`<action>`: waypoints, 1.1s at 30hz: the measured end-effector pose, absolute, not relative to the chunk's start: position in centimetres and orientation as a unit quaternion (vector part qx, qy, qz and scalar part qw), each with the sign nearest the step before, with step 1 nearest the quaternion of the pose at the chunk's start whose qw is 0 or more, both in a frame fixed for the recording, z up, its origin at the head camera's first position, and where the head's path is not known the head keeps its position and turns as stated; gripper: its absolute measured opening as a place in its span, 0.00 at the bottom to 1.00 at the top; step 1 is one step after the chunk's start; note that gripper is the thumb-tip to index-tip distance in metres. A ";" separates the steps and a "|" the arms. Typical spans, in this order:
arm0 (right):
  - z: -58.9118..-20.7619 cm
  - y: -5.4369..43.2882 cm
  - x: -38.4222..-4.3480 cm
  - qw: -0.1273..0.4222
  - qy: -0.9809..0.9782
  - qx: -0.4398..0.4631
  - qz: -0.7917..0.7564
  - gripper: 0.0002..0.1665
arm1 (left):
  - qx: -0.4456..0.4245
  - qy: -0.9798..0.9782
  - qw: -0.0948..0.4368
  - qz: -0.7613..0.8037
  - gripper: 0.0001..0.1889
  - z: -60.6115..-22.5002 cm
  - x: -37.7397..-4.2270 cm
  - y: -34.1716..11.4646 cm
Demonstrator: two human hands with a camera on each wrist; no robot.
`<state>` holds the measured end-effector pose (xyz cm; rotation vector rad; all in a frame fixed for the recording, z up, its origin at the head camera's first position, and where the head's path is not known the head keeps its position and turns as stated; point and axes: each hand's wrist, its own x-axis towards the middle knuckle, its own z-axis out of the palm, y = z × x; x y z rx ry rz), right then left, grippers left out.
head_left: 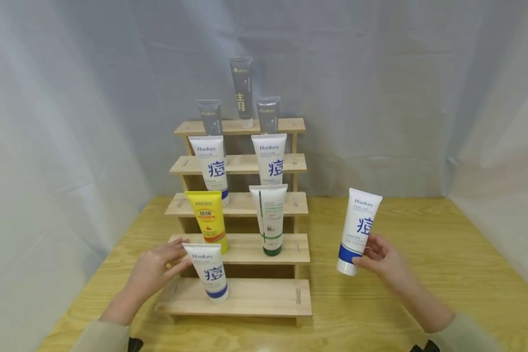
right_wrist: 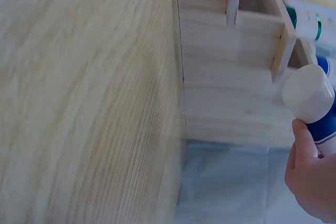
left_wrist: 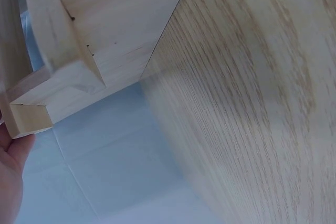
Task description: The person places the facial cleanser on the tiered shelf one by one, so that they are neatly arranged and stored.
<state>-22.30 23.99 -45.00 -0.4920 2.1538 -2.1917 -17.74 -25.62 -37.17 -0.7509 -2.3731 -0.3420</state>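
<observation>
My right hand [head_left: 385, 261] holds a white Hankey tube [head_left: 360, 227] with a blue band, pinched near its lower end, cap downward. It is in the air to the right of the wooden stepped stand [head_left: 273, 298]. In the right wrist view the tube's white cap [right_wrist: 308, 94] shows above the thumb. My left hand [head_left: 154, 266] rests at the left end of the stand's second step, its fingertips touching the board end [left_wrist: 31, 121]. Close to its thumb, another white Hankey tube [head_left: 208, 271] stands on the lowest step. A yellow tube [head_left: 207, 217] stands just behind.
A white tube with green lettering [head_left: 270, 220] shares the yellow tube's step. Higher up are two white Hankey tubes [head_left: 268, 154], with grey tubes [head_left: 243, 90] on the steps behind. The stand sits on a wood-grain table [head_left: 378, 318], with grey cloth [head_left: 378, 98] behind and at the sides.
</observation>
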 end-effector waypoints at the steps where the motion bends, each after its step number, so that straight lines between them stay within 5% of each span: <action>1: -44.1 23.2 -21.5 0.013 0.693 -0.166 -0.702 0.37 | -0.285 -0.897 0.311 -0.129 0.15 -37.2 -17.7 -25.6; 10: -37.7 17.2 -16.2 0.029 0.699 -0.176 -0.692 0.40 | -0.287 -0.896 0.314 -0.130 0.15 -37.2 -17.7 -25.7; 33: -38.5 9.7 -15.3 0.055 0.701 -0.250 -0.666 0.37 | -0.293 -0.890 0.322 -0.132 0.17 -37.0 -17.7 -25.5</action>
